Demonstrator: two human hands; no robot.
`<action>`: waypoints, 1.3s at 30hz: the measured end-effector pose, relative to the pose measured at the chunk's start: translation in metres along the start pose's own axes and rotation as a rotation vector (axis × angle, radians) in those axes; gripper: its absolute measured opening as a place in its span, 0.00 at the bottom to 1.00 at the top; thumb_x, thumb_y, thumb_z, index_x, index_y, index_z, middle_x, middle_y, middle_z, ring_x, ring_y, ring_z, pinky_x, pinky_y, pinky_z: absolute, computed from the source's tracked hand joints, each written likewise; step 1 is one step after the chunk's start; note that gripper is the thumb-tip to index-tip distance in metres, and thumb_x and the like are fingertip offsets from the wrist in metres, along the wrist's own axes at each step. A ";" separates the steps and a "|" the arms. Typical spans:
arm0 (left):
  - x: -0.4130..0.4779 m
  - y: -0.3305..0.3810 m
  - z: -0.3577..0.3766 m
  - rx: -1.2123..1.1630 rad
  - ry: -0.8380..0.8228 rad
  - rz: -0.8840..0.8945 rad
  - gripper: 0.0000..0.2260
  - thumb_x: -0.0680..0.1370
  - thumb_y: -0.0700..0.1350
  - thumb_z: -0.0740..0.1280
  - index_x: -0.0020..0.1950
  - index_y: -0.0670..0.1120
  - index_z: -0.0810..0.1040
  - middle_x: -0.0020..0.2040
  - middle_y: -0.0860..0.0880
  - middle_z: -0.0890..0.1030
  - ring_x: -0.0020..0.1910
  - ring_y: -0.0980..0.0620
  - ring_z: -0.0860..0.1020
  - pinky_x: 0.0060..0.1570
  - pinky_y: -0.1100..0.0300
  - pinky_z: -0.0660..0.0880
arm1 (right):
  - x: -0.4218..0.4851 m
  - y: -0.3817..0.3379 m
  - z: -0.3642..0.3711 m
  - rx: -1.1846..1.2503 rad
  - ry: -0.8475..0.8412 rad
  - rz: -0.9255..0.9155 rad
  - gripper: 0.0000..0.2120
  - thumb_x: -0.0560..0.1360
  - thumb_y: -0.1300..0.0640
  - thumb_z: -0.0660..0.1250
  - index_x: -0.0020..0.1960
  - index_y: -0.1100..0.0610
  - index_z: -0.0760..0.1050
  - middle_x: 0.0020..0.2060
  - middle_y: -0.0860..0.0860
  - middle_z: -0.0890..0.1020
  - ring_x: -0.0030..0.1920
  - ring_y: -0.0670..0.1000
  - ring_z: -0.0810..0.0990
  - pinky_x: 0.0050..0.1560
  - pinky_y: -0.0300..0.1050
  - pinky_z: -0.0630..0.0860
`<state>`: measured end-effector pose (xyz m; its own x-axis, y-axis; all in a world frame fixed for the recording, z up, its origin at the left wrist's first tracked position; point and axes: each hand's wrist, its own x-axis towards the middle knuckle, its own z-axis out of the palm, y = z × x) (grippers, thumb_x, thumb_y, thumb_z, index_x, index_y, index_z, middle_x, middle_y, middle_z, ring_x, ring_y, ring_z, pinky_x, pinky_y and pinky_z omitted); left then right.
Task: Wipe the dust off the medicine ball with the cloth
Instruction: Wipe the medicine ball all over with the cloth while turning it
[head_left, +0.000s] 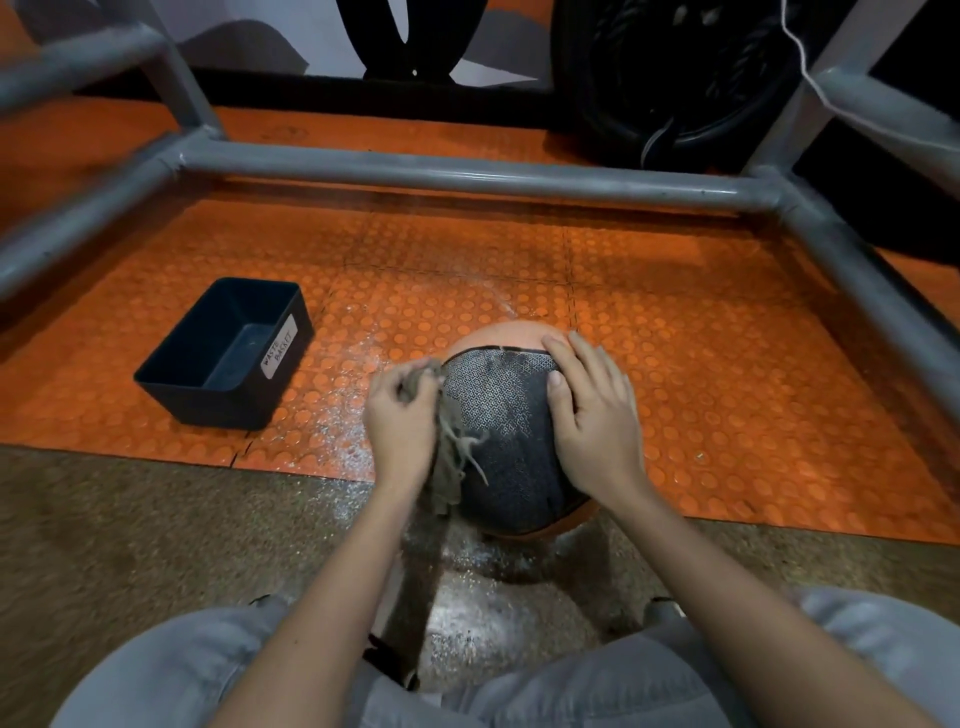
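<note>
Head view: ball (504, 415) on the mat's (675, 338) near edge, left hand (400, 415) bunching the cloth (452, 457) against it, right hand (592, 415) flat, steadying.
— Nearly done?
— Partway, I'd say: pale dust (511, 364) on top, 1 patch to go.

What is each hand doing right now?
Left hand: grips the cloth against the ball.
Right hand: open, resting flat on the ball.

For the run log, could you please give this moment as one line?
left hand: grips cloth against medicine ball | right hand: flat on ball | dust: patches on ball | waste basket: left, untouched
</note>
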<state>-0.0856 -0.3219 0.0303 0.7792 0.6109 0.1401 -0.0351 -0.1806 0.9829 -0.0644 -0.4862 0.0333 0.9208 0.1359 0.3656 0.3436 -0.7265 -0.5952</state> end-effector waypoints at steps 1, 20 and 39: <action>0.003 -0.002 -0.003 -0.003 0.011 -0.053 0.12 0.76 0.39 0.65 0.42 0.57 0.77 0.51 0.49 0.79 0.53 0.50 0.76 0.60 0.48 0.72 | -0.001 0.000 0.001 -0.002 0.014 0.005 0.30 0.76 0.39 0.42 0.72 0.46 0.66 0.73 0.48 0.66 0.74 0.54 0.59 0.73 0.57 0.54; -0.010 0.005 0.004 0.033 -0.007 0.030 0.09 0.75 0.39 0.66 0.44 0.54 0.78 0.49 0.49 0.78 0.50 0.54 0.75 0.58 0.50 0.71 | -0.002 0.002 0.000 0.015 0.078 0.044 0.30 0.76 0.41 0.42 0.71 0.48 0.69 0.72 0.49 0.68 0.73 0.55 0.61 0.73 0.56 0.56; -0.004 0.001 -0.004 -0.117 -0.029 -0.216 0.08 0.78 0.41 0.65 0.46 0.54 0.78 0.51 0.45 0.81 0.54 0.42 0.78 0.56 0.52 0.76 | -0.008 0.003 0.001 0.029 0.045 -0.009 0.28 0.78 0.41 0.44 0.72 0.48 0.67 0.73 0.48 0.66 0.74 0.54 0.59 0.73 0.58 0.55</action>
<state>-0.0914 -0.3218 0.0308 0.7941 0.6029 -0.0769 0.0634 0.0438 0.9970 -0.0708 -0.4890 0.0280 0.9086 0.1116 0.4025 0.3577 -0.7054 -0.6119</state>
